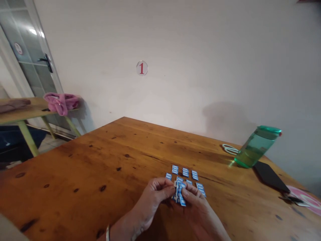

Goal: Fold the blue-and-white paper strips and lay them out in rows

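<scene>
Close to the table's near side, both of my hands meet over a small fan of blue-and-white cards (180, 194). My right hand (198, 204) grips the fan between thumb and fingers. Thumb and fingertips of my left hand (155, 197) are pinched together at the fan's left edge, on what looks like one small card; its face cannot be made out. Just beyond my hands, several more little blue-and-white cards (185, 172) lie in small groups on the wooden table (100, 160), partly hidden by my fingers.
A green-tinted bottle (258, 147) stands at the right, beside a white coiled cable (229, 149) and a dark flat phone-like object (271, 176). A pink round item (307, 199) lies near the right edge. Another person's arm (15, 104) rests on a second table, near a pink cloth (61, 102).
</scene>
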### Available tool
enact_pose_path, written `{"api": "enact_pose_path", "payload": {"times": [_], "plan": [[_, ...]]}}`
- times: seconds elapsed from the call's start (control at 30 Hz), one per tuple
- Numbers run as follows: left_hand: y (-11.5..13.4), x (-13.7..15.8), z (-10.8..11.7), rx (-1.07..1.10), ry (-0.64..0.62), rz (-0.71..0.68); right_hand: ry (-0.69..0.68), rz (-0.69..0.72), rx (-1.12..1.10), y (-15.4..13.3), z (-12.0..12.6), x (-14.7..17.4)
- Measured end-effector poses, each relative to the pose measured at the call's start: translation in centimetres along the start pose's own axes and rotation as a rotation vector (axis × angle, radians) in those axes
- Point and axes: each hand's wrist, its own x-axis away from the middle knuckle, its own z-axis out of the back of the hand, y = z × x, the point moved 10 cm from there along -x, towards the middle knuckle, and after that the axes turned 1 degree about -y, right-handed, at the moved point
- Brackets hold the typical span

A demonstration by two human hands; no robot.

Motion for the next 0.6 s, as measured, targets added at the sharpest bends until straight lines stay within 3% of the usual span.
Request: {"api": "enact_pose_path", "payload": {"times": [0.17, 0.3, 0.43, 0.6], "plan": [[1.7, -0.1, 0.8, -0.228, 0.096, -0.146, 0.071, 0.117, 0.245, -1.5, 1.5, -0.6], [1.4, -0.4, 0.9, -0.273, 0.077, -0.136, 0.141, 0.222, 0.481, -2.7, 2.1, -0.5], [1.0, -0.6, 0.9, -0.318, 0.029, -0.109, 0.158, 0.349, 0.749, -3.7, 1.0, 0.1], [1.3, -0.9, 0.7, -0.564, -0.007, -0.176, 0.131, 0.413, 1.05, -4.2, -0.2, 0.4]]}}
